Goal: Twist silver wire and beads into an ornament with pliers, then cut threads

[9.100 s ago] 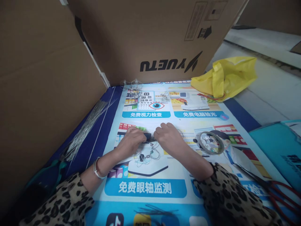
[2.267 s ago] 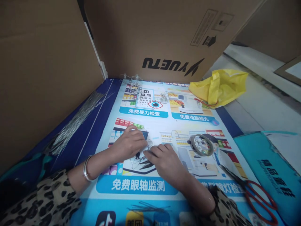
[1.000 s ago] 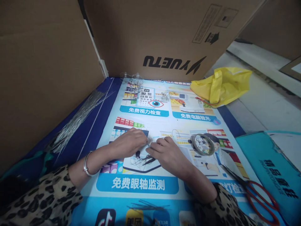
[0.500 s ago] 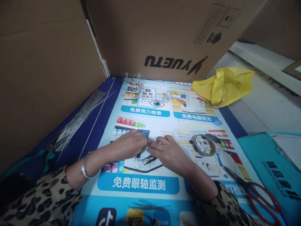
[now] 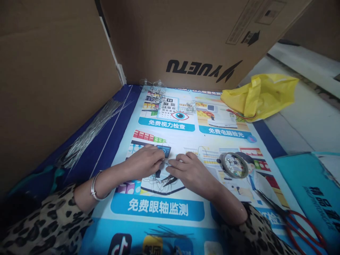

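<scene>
Near the middle of the printed sheet, my left hand [image 5: 145, 162] is closed in a pinch, with a silver bangle at its wrist. My right hand [image 5: 192, 173] faces it across a small gap, fingers curled and thumb side inward. Thin wire [image 5: 165, 162] seems to run between the two sets of fingertips, though it is very fine. Below them lies a loose tangle of wire [image 5: 154, 184]. The dark pointed jaws of what look like pliers [image 5: 170, 180] stick out from under my right hand; their handles are hidden.
A bundle of straight wires [image 5: 92, 131] lies at left. Beaded wire pieces [image 5: 156, 92] sit at the back before a cardboard box [image 5: 202, 39]. To the right are a tape roll [image 5: 225, 169] holding beads, red-handled scissors [image 5: 302, 226] and a yellow bag [image 5: 265, 95]. Short dark wires [image 5: 170, 232] lie in front.
My left fingertips have drawn slightly away from my right ones, widening the gap. The view has shifted a little; my right hand keeps nearly the same pose.
</scene>
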Action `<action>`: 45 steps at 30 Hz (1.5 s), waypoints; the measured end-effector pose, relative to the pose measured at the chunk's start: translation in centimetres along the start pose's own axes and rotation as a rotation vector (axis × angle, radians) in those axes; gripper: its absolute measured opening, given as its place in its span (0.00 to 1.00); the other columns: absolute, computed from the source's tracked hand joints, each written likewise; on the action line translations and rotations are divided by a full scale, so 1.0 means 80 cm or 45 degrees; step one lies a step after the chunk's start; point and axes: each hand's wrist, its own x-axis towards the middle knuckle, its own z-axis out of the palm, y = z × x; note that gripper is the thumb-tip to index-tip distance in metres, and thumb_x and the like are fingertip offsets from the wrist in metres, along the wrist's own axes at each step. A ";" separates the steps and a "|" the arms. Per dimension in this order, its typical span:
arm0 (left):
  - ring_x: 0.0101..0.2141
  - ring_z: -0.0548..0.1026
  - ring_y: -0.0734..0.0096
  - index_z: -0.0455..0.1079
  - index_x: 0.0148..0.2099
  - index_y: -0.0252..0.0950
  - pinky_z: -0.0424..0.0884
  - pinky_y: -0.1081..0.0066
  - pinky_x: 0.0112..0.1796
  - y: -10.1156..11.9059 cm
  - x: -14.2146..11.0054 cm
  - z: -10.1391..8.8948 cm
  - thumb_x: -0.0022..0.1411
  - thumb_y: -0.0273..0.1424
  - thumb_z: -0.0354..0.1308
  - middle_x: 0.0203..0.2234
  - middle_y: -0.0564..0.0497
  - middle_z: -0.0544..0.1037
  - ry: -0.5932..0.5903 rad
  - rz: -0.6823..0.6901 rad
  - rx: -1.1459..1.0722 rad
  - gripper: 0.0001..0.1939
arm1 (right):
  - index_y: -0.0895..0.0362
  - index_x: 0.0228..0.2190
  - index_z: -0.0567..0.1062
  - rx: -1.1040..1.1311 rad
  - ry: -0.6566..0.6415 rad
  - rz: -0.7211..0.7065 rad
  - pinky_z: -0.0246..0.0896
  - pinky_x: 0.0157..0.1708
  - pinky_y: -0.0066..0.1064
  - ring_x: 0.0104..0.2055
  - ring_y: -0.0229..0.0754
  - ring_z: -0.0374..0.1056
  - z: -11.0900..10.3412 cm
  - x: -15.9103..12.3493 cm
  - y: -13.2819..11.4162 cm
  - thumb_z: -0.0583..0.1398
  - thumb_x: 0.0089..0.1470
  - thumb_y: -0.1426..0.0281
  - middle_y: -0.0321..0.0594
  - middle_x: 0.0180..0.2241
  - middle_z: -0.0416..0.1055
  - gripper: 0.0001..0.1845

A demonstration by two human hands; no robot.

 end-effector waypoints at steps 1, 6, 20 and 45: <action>0.32 0.68 0.68 0.62 0.35 0.36 0.62 0.68 0.37 0.000 0.000 0.000 0.60 0.23 0.48 0.29 0.52 0.70 0.010 -0.002 -0.001 0.04 | 0.54 0.43 0.70 -0.008 0.005 0.001 0.46 0.38 0.36 0.42 0.41 0.58 0.000 0.000 0.000 0.50 0.62 0.72 0.40 0.43 0.72 0.12; 0.32 0.68 0.69 0.63 0.35 0.36 0.62 0.69 0.36 -0.001 0.000 0.007 0.62 0.26 0.48 0.28 0.52 0.71 0.058 0.006 0.014 0.03 | 0.55 0.42 0.71 -0.003 0.006 0.009 0.46 0.38 0.36 0.42 0.41 0.58 0.000 0.001 -0.002 0.50 0.62 0.73 0.41 0.43 0.72 0.11; 0.30 0.68 0.71 0.65 0.31 0.35 0.62 0.69 0.33 0.011 -0.002 0.004 0.61 0.20 0.46 0.28 0.51 0.73 0.152 0.178 0.239 0.09 | 0.57 0.40 0.71 0.043 0.016 0.038 0.45 0.37 0.36 0.41 0.41 0.58 0.002 0.002 -0.008 0.48 0.63 0.72 0.41 0.38 0.72 0.12; 0.30 0.70 0.71 0.67 0.37 0.36 0.64 0.73 0.31 -0.011 0.000 0.000 0.62 0.24 0.45 0.27 0.52 0.73 0.068 0.091 -0.036 0.09 | 0.54 0.42 0.71 0.058 0.009 0.053 0.45 0.37 0.36 0.40 0.40 0.57 0.004 -0.003 -0.002 0.50 0.62 0.72 0.39 0.41 0.70 0.11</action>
